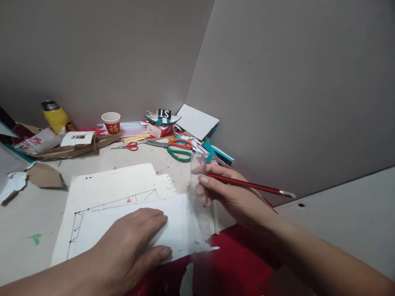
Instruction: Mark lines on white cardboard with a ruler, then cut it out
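My left hand (138,242) lies flat on a folded white sheet of paper (101,226), its thumb apart from the fingers. Under that sheet is a larger cream sheet (114,185) with black drawn lines and dots. In my right hand (228,189) are a red and black pencil (247,183) and a clear plastic strip that looks like a ruler (197,164). The pencil points out to the right, away from the paper. The strip stands over the sheet's right edge, its lower part smeared by motion.
Green- and orange-handled scissors (179,154) and small red scissors (132,146) lie behind the paper. Farther back stand a paper cup (111,123) and a yellow bottle (58,119), with thin sticks (135,137) and paper scraps (197,121). Cardboard pieces (45,175) lie left. Grey walls enclose the back and right.
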The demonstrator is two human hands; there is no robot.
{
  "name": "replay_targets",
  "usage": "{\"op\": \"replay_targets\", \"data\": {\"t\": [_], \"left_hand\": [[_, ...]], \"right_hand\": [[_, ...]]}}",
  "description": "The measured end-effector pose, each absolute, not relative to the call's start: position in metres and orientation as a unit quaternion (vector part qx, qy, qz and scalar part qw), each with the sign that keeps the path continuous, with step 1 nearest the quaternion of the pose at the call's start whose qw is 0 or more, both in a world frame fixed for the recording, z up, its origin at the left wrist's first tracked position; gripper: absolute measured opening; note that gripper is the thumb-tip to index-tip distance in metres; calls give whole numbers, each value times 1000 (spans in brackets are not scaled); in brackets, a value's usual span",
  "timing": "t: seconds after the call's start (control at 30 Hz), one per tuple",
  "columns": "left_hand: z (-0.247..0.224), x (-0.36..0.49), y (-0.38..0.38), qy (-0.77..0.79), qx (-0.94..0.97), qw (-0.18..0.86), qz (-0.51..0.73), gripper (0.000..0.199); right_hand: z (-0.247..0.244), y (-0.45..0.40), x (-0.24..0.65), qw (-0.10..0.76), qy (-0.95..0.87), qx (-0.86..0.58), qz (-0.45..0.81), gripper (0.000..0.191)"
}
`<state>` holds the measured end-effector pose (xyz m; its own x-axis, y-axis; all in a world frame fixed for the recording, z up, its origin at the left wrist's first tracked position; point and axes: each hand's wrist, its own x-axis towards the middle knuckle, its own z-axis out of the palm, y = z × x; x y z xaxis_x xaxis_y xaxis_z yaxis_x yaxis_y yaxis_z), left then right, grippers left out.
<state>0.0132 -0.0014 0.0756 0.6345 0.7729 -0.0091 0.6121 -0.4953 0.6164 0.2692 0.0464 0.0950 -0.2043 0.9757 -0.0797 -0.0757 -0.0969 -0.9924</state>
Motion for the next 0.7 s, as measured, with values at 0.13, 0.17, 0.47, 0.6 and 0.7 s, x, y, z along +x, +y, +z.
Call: {"op": "replay_targets", "data": {"t": [0.13,0.17,0.47,0.6,0.7], "left_hand": [[64,18,-1,363,900,240,8,64],[62,20,0,357,904,236,-25,69],[65,20,10,352,910,200,-94,72],[73,19,14,357,913,177,-88,64],[76,17,15,358,918,162,-61,61]], "right_hand": [[87,45,291,376,-518,-533,553,44],[84,43,292,351,-522,-548,551,46],[73,35,275,231,-549,-564,571,48],[68,38,271,225,-596,-549,541,48],[63,41,268,231,-617,-548,516,47]]}}
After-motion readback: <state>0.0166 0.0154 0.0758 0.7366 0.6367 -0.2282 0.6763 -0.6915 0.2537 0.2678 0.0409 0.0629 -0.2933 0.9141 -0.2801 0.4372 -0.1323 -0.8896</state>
